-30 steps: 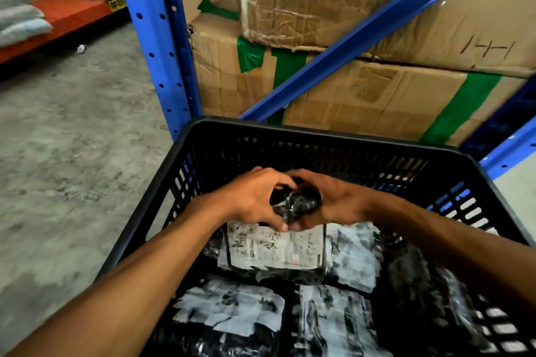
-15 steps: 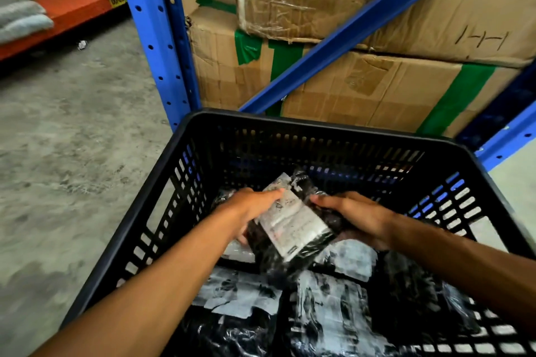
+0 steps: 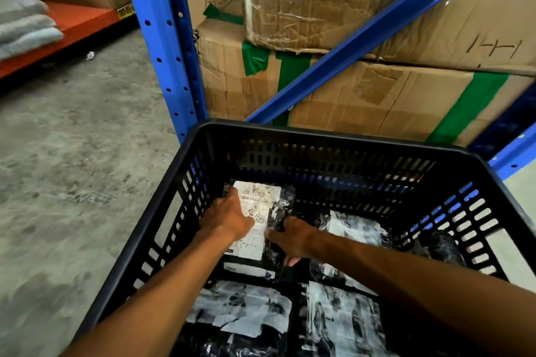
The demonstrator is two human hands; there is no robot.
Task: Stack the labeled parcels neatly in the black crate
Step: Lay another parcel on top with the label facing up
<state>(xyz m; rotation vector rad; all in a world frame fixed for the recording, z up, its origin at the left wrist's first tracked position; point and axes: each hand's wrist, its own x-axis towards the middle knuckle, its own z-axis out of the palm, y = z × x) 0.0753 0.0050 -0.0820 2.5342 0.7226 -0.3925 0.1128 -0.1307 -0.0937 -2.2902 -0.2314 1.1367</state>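
A black slotted crate [image 3: 327, 132] stands on the floor in front of me, holding several black plastic parcels with white labels. One labeled parcel [image 3: 262, 206] lies flat, label up, in the crate's far left corner on top of another parcel. My left hand [image 3: 229, 216] presses flat on its left side, fingers spread over the label. My right hand [image 3: 293, 236] grips its lower right edge. More labeled parcels lie in the near left [image 3: 240, 313], near middle [image 3: 342, 322] and right [image 3: 356, 229] of the crate.
A blue rack upright [image 3: 162, 38] and a diagonal blue brace [image 3: 362, 32] rise right behind the crate. Taped cardboard boxes [image 3: 362, 95] fill the rack. Bare concrete floor [image 3: 72, 153] lies to the left, with an orange shelf [image 3: 72, 23] holding grey bundles beyond it.
The parcel was held bunched between both hands, then turned label up. Now it lies flat in the far left corner with both hands lowered onto it.
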